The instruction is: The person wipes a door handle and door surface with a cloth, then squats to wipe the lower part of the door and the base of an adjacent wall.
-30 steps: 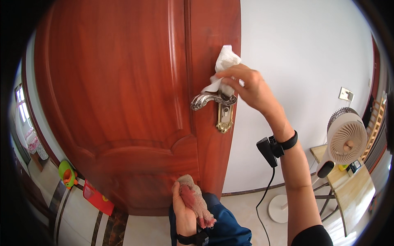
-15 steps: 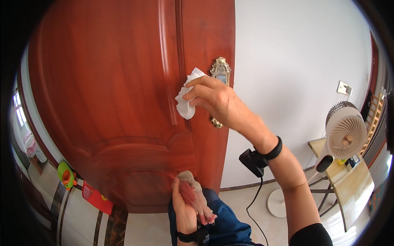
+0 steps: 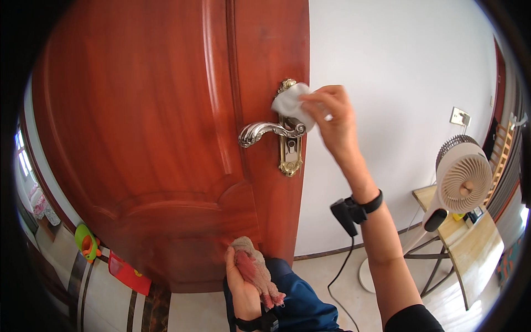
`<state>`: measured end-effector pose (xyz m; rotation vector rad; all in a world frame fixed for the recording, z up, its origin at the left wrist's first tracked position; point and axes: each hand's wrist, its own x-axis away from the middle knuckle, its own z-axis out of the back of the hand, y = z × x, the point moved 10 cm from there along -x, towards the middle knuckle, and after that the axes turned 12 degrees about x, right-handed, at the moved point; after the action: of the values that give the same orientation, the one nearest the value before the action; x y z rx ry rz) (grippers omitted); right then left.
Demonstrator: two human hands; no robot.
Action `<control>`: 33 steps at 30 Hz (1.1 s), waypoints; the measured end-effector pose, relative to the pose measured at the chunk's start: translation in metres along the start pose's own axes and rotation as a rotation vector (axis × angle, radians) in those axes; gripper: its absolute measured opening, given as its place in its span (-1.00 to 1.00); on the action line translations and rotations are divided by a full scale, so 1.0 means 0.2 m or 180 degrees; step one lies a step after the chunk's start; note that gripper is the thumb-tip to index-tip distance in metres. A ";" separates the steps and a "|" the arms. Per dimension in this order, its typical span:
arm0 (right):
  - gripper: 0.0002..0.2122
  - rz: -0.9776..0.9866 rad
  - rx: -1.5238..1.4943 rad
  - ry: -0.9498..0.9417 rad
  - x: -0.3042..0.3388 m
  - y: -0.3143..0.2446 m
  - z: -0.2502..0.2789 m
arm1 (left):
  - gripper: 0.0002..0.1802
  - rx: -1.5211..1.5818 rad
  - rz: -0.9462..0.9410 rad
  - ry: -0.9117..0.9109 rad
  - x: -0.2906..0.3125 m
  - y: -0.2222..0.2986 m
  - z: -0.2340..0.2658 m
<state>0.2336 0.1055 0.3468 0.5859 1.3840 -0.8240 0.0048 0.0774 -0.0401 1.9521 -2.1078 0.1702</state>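
Note:
Between the fingers of my right hand point(image 3: 333, 113) is a thin white wipe point(image 3: 290, 101), somewhat blurred. The wipe hangs over the upper part of the ornate gold and silver handle plate point(image 3: 290, 160). Just below it, the silver lever handle point(image 3: 265, 131) points left across the reddish-brown wooden door point(image 3: 149, 110). Low in front of my legs, my left hand point(image 3: 242, 290) holds a crumpled beige and pink cloth point(image 3: 255, 268), its fingers partly hidden behind the cloth.
White wall point(image 3: 376, 66) meets the door's right edge. A standing fan point(image 3: 463, 180) is at the right beside a small wooden folding table point(image 3: 473, 249). A black cable point(image 3: 334, 276) trails from my right wrist. At lower left are a green and orange toy point(image 3: 87, 243) and a red packet point(image 3: 128, 274).
My right hand has moved right and slightly up with the white wipe, from the door panel to the handle plate. The lever handle now shows. My left hand still holds the cloth.

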 end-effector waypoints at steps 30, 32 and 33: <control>-0.87 -0.0031 0.0295 -0.0712 0.01 0.01 -0.11 | -0.78 -0.0200 -0.0044 0.0040 0.00 -0.04 -0.04; -0.88 0.0034 0.0331 -0.0812 0.06 0.03 -0.11 | -0.77 -0.0135 0.0004 -0.0007 0.00 -0.05 -0.05; -0.88 0.0135 0.0362 -0.0856 0.08 0.03 -0.11 | -0.77 -0.0110 -0.0007 -0.0039 0.01 -0.04 -0.06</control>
<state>0.2250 0.1233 0.3273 0.5673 1.0821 -0.9160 0.0146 0.0782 -0.0294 1.9408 -2.1020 0.1209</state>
